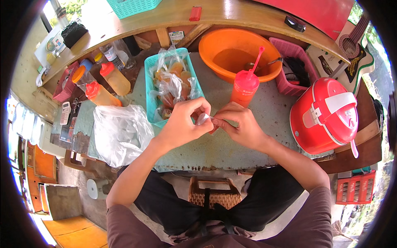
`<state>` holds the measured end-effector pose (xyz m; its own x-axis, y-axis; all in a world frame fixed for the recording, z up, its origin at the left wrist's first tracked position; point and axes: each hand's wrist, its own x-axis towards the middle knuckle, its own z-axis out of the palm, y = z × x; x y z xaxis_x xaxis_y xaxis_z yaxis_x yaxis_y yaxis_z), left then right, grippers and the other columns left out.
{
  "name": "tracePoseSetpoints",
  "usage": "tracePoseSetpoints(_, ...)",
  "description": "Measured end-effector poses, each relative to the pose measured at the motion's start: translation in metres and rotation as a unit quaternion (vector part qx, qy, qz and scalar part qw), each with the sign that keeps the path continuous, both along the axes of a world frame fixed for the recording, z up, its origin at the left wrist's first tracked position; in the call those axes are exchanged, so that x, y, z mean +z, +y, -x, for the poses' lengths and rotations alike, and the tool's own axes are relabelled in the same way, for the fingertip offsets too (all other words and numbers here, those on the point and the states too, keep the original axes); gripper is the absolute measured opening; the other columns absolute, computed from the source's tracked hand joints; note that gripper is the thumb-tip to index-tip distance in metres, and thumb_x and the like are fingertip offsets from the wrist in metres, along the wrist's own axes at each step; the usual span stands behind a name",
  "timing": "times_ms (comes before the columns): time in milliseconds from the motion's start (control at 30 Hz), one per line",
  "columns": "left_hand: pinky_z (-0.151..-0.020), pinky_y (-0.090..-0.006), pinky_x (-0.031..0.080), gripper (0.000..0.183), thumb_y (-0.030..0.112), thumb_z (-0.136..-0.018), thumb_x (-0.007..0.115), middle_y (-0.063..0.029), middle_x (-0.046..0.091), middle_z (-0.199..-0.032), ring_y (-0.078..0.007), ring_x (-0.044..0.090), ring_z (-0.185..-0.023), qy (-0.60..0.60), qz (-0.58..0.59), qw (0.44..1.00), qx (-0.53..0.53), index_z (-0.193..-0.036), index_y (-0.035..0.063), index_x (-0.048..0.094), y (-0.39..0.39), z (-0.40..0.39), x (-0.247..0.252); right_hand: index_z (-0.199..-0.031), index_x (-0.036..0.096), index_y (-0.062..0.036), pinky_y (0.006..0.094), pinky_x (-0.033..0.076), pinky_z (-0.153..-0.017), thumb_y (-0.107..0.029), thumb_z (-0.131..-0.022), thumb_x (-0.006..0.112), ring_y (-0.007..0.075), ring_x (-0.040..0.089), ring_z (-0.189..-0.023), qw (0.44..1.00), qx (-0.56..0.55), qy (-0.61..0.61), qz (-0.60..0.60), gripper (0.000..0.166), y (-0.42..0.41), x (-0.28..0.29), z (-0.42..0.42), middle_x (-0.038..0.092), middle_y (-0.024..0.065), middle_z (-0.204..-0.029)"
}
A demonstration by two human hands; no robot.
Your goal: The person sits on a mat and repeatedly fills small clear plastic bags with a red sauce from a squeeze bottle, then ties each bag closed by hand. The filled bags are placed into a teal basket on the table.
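Over the near part of the table, my left hand (192, 121) and my right hand (240, 122) meet fingertip to fingertip. Both pinch the thin neck of a small clear plastic bag (203, 118); a bit of something reddish shows below the fingers, the rest hidden. Just beyond my left hand, a turquoise plastic basket (148, 90) holds several knotted bags (175, 80) of orange-brown contents. Behind my right hand stands a red lidded tumbler (245, 90) with a pink straw-like stick. A large clear plastic bag (122, 133) lies left of my left forearm.
An orange basin (214, 59) with brownish liquid and a ladle (251, 65) stands at the back. Right are a pink basket (294, 88), a red rice cooker (322, 114) and a guitar (350, 52). Squeeze bottles (116, 80) and a calculator (65, 113) sit left. A wooden shelf (173, 18) overhangs the back.
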<state>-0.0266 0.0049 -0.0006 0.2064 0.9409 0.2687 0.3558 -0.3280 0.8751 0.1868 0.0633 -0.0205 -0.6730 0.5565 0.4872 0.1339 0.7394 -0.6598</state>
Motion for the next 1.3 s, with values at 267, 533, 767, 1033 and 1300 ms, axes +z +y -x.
tracePoseSetpoints(267,-0.060,-0.0201,0.044,0.019,-0.006,-0.080,0.068,0.0033,0.055,-0.079,-0.0017,0.052,-0.070,-0.106,0.026,0.993,0.047,-0.085,0.0038,0.053,-0.005,0.005,0.018,-0.090,0.077,-0.0039,0.0380,0.052,-0.081,-0.002,-0.088,0.073,0.0277,0.067,-0.085,0.999,-0.038,0.015,0.022,0.005,-0.001,0.001,-0.016,0.075,0.0095,-0.087)
tracePoseSetpoints(533,-0.064,-0.0187,0.044,0.020,-0.008,-0.080,0.067,0.0036,0.056,-0.082,-0.0010,0.053,-0.074,-0.156,0.028,0.985,0.065,-0.086,0.0046,0.053,-0.003,0.015,0.024,-0.093,0.077,-0.0026,0.0380,0.053,-0.081,-0.005,-0.088,0.075,0.0284,0.067,-0.085,0.998,-0.048,0.014,0.023,0.005,0.000,0.001,-0.033,0.074,0.0116,-0.087)
tracePoseSetpoints(767,-0.068,-0.0196,0.046,0.019,-0.010,-0.081,0.064,0.0025,0.057,-0.087,-0.0022,0.054,-0.078,-0.174,0.001,0.982,0.073,-0.088,0.0046,0.053,-0.003,0.022,0.032,-0.094,0.076,-0.0018,0.0379,0.052,-0.081,-0.005,-0.089,0.074,0.0282,0.067,-0.085,0.998,-0.061,0.022,0.017,0.006,0.001,0.005,-0.043,0.074,0.0117,-0.087)
tracePoseSetpoints(1033,-0.082,-0.0229,0.049,0.024,-0.002,-0.087,0.070,-0.0008,0.058,-0.103,-0.0062,0.056,-0.091,-0.182,0.044,0.982,0.006,-0.108,0.0035,0.059,0.000,0.016,0.023,-0.094,0.077,-0.0027,0.0357,0.052,-0.081,-0.005,-0.092,0.070,0.0243,0.067,-0.085,0.996,-0.065,0.011,0.066,0.007,0.002,0.001,-0.051,0.075,0.0099,-0.089)
tracePoseSetpoints(1300,-0.085,-0.0255,0.051,0.031,0.001,-0.088,0.073,-0.0017,0.061,-0.109,-0.0082,0.059,-0.099,-0.085,0.066,0.994,-0.015,-0.116,0.0028,0.060,-0.002,0.010,0.017,-0.101,0.076,-0.0047,0.0335,0.052,-0.079,-0.006,-0.093,0.069,0.0208,0.067,-0.083,0.993,-0.060,-0.001,0.106,0.010,-0.003,0.000,-0.054,0.076,0.0077,-0.090)
